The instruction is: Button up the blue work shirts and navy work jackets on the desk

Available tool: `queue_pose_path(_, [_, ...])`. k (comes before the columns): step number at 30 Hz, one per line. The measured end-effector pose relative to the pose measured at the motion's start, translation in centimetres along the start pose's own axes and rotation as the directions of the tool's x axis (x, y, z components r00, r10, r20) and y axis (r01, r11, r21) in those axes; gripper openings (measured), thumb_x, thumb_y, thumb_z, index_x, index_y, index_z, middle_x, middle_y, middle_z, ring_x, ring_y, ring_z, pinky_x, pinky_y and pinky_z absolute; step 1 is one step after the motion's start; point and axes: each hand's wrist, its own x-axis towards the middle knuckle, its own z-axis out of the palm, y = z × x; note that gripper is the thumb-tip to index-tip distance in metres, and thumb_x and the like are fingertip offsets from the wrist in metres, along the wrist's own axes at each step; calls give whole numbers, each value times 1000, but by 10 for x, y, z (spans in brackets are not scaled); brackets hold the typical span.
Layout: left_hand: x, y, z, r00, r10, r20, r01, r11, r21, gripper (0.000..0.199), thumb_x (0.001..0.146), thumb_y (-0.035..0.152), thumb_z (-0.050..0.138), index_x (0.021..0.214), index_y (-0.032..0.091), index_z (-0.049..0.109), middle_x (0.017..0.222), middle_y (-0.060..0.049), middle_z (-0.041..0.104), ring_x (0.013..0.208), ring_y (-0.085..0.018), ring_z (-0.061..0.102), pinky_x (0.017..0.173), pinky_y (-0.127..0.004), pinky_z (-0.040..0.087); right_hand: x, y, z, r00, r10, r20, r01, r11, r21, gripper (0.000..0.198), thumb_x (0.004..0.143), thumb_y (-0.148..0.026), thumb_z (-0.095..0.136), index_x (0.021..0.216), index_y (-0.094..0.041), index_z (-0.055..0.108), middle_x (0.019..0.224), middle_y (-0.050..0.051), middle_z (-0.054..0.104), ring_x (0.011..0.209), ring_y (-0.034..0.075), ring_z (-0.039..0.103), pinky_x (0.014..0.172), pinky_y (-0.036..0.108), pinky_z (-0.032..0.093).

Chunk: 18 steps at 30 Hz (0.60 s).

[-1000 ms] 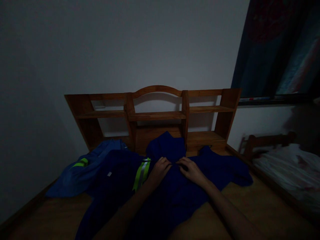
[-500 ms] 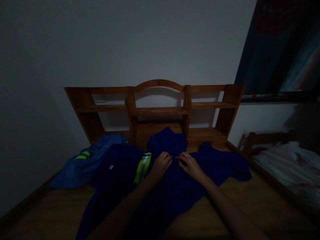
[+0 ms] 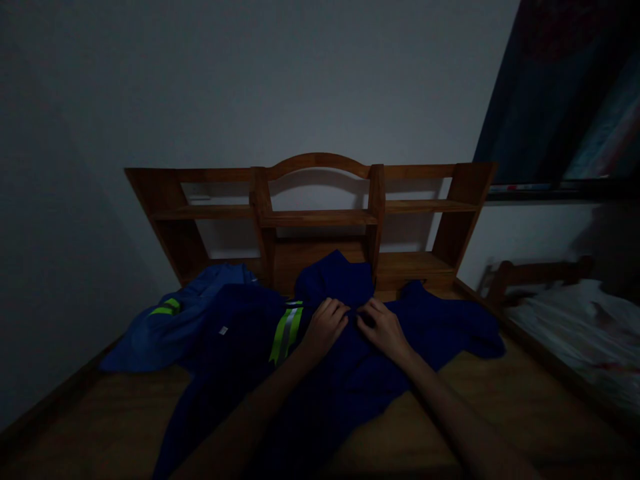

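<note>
A dark blue work garment (image 3: 360, 373) lies spread over the wooden surface, one part of it reaching up against the shelf. Its yellow-green and silver reflective band (image 3: 287, 335) is beside my left forearm. My left hand (image 3: 326, 328) pinches the dark blue cloth near the middle, fingers bent together. Just to its right, my right hand (image 3: 383, 328) also grips the cloth between thumb and fingers. The two sets of fingertips are close together; whatever small part they hold is too dark to make out. A lighter blue garment (image 3: 155, 340) with a reflective stripe lies at the left.
A wooden shelf unit (image 3: 320, 219) stands at the back against the white wall (image 3: 310, 80). At right, beyond the raised wooden edge, lies a pale plastic bag (image 3: 585, 327). A dark curtain (image 3: 535, 100) hangs at upper right.
My hands stay at the same place on the garment, with the fingers shifting slightly. The right fingers look a little more curled. The view has tilted slightly.
</note>
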Motion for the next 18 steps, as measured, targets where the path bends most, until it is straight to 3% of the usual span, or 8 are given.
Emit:
queue_pose_path(12, [3, 5, -10, 999, 43, 19, -43, 998, 34, 21, 89, 20, 41, 104, 19, 56, 98, -7, 57, 98, -21, 48, 90, -41, 40, 1, -4, -9, 988, -141, 59, 150, 973, -178, 20, 88, -27, 46, 98, -21, 62, 87, 6, 61, 83, 17, 57, 71, 27, 42])
queue_pose_path(18, [4, -1, -6, 996, 93, 2, -93, 996, 13, 19, 88, 19, 43, 99, 21, 58, 94, -4, 58, 98, -19, 50, 102, -45, 32, 0, -5, -6, 985, -151, 86, 167, 958, -231, 23, 92, -23, 38, 102, -19, 59, 83, 7, 61, 81, 17, 56, 70, 28, 41])
